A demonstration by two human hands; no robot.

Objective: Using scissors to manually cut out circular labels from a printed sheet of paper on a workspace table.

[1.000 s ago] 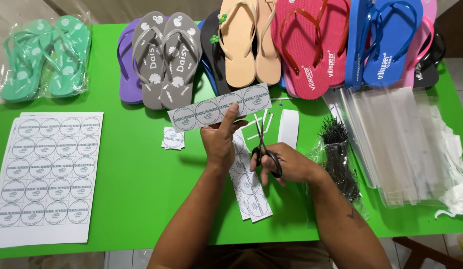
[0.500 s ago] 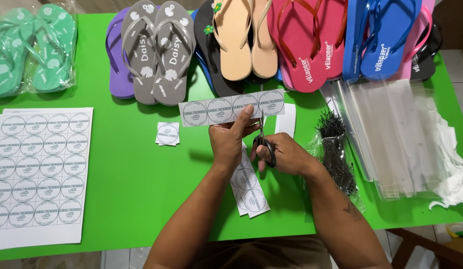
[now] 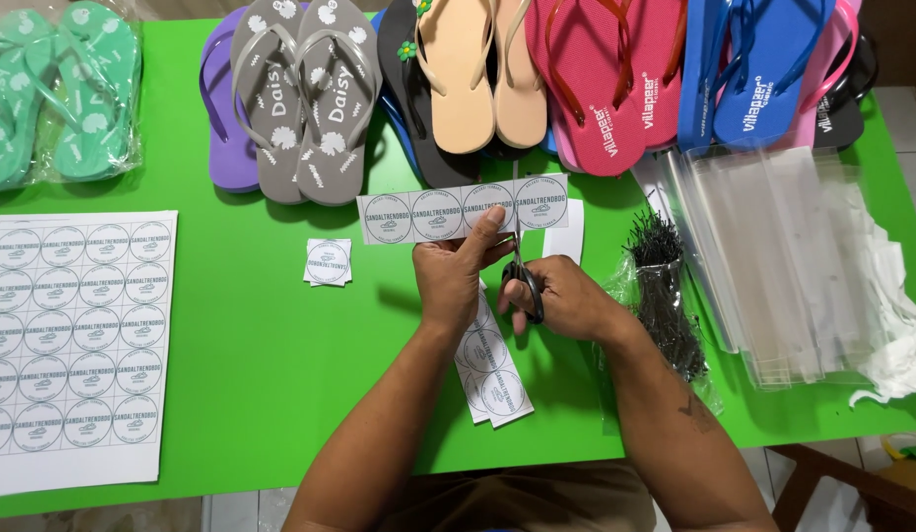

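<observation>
Table surface [image 3: 280, 394], bright green, carries everything within my reach. Flip-flops [image 3: 477, 89] in several colours line its far edge, out of the cutting zone. Full label sheet [image 3: 73, 345], printed with rows of round stickers, lies flat at the left, well apart from my hands. Clear plastic sleeves [image 3: 773, 256] are stacked at the right, with a bundle of black plastic ties [image 3: 665, 296] just beside them.

My left hand [image 3: 453, 281] holds the sticker strip [image 3: 463, 209] in a firm pinch, thumb on top near the strip's middle and the other fingers closed underneath, so the strip stays level and taut across the blades. My right hand [image 3: 566, 300] is closed through the black handles of the scissors [image 3: 522, 266]. The blades point away from me and meet the strip at a gap between two round labels, just to the right of my left thumb (I judge this keeps each printed circle whole). How far the blades stand apart I cannot tell; the strip hides them.

Cut strips [image 3: 492, 369] lie under my wrists. One single cut label [image 3: 329, 262] rests on the table left of my hands.
</observation>
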